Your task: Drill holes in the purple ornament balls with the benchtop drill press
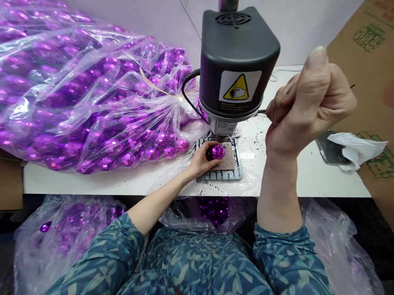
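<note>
My left hand (pixel 203 160) is closed around a shiny purple faceted ball (pixel 218 151), thumb and fingers on its sides. The ball sits on a flat brown board (pixel 228 159) over the grey slotted base plate (pixel 237 172), directly below the spindle of a small black drill press (pixel 239 45). My right hand (pixel 312 100) is raised to the right of the machine, wrapped in a fist round the drill press lever; only a short dark rod (pixel 261 111) shows between machine and fist. Whether the bit touches the ball cannot be made out.
A big tied clear bag (pixel 88 103) of purple balls fills the table's left. Dark shavings (pixel 256 135) are scattered about the base. A phone (pixel 330 149) with crumpled white tissue (pixel 358 148) lies right, beside a cardboard box (pixel 373 77). An open plastic bag with purple balls (pixel 214 210) hangs below the edge.
</note>
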A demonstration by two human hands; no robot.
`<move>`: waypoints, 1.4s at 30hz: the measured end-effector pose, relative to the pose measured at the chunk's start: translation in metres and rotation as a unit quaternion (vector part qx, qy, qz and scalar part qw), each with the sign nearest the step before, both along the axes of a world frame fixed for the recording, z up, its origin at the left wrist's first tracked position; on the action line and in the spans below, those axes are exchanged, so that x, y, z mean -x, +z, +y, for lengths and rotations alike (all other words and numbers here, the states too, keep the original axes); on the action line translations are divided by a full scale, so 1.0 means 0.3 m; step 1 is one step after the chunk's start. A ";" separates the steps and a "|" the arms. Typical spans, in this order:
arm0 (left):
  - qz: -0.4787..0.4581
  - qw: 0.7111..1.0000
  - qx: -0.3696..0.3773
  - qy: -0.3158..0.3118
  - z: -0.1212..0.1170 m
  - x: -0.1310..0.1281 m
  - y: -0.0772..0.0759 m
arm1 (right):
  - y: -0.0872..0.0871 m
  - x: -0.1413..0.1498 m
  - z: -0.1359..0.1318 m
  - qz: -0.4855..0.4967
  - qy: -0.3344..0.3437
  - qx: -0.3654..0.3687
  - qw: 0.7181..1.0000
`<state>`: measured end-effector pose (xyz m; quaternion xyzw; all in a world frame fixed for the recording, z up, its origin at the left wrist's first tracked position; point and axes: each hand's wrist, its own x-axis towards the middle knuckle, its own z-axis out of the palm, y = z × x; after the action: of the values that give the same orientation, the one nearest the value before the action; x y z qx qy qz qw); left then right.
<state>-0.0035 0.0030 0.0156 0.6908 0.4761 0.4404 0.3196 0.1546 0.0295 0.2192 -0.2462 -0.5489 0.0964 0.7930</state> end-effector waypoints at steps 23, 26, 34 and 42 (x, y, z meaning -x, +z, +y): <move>-0.047 0.999 -0.016 0.000 -0.018 -0.012 -0.024 | -0.046 0.005 -0.018 0.050 0.004 -0.047 0.998; -0.037 0.999 -0.020 0.002 -0.017 -0.010 -0.029 | -0.076 0.008 -0.043 0.052 0.013 -0.059 0.997; -0.025 0.999 -0.033 0.003 -0.017 -0.008 -0.037 | -0.172 -0.011 -0.030 0.035 0.008 -0.152 0.988; -0.049 0.999 -0.012 0.002 -0.020 -0.008 -0.036 | -0.266 -0.021 0.001 0.062 -0.052 -0.164 0.983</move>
<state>-0.0010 -0.0030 0.0049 0.6714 0.4557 0.4802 0.3332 0.1608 0.0298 0.1395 -0.1351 -0.4938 -0.0213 0.8588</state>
